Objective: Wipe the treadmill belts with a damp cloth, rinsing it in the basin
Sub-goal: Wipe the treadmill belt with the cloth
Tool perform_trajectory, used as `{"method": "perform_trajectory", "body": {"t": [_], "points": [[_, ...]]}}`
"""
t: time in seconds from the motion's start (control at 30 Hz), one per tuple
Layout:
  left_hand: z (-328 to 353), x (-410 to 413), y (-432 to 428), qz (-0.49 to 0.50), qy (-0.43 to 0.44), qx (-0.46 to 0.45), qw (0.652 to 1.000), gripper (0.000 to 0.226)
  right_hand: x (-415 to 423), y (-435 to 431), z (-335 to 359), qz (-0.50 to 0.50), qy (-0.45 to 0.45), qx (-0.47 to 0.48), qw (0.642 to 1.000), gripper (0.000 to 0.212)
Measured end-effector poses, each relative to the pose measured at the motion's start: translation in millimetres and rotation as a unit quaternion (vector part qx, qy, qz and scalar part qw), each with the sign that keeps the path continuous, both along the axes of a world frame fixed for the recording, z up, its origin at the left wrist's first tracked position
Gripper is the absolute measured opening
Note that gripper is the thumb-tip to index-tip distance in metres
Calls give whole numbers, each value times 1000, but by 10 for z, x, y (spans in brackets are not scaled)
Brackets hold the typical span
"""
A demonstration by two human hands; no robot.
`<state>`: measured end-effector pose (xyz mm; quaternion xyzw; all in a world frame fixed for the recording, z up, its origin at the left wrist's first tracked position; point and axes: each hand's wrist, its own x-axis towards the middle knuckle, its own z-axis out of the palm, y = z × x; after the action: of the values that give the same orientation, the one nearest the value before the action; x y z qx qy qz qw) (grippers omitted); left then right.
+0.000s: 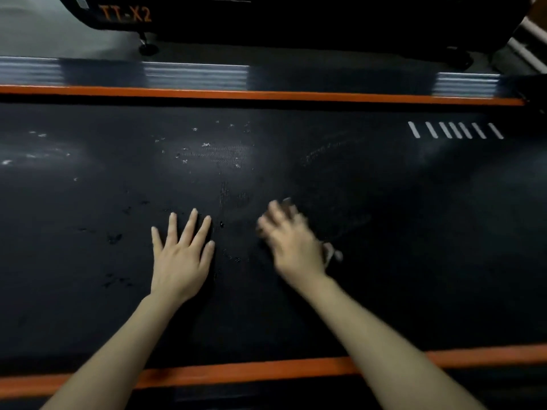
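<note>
1. The right hand (pixel 291 241) lies palm down on the treadmill belt (pixel 384 202). It is blurred, so I cannot tell if the fingers grip something or only press flat.
2. Under this hand is the cloth (pixel 333 254). Only small pale parts of it show, one at the outer side of the hand near the wrist and one just beyond the fingertips. The rest is hidden by the hand.
3. The left hand (pixel 182 255) rests just beside the right one, apart from it. Its palm is flat on the belt, the fingers are straight and spread, and it holds nothing.
4. To the left of the left hand there are small dark wet spots (pixel 114 238) on the belt.
5. Beyond the fingertips of both hands the belt has pale specks and a dull worn patch (pixel 207 146).
6. Far to the right of the right hand, near the far edge of the belt, is a row of slanted white stripes (pixel 455 130).
7. An orange strip (pixel 236 371) runs along the near edge of the belt and passes under both forearms. A second orange strip (pixel 266 94) runs along the far edge.
8. Behind the far strip is a dark side rail with grey ribbed panels (pixel 195 75).
9. Farthest from the hands stands a dark machine marked "TT-X2" (pixel 125 13).
</note>
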<state>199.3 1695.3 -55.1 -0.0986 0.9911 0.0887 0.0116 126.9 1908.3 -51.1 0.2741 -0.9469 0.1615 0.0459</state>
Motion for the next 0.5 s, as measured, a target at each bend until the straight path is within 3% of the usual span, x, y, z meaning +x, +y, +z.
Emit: {"method": "perform_trajectory", "body": {"t": [0.07,0.13,0.2,0.27,0.37,0.5], "points": [[-7,14,-2,-1,4,-12,1000,68,429,-119,21,101,-28,-4,994,50],[-8,29,-16,-3,6,-19,1000,67,541,162,13,135,-35,-7,990,52],[-2,32,-4,0,5,-11,1000,64,539,656,3,70,-31,-7,997,52],[1,23,23,5,0,-7,1000,56,518,1127,39,-63,-49,-27,996,49],[1,16,49,7,-5,-5,1000,54,554,1211,103,-179,-84,-31,980,43],[-13,11,45,2,-5,-6,1000,54,763,492,92,-15,-88,-37,995,44]]}}
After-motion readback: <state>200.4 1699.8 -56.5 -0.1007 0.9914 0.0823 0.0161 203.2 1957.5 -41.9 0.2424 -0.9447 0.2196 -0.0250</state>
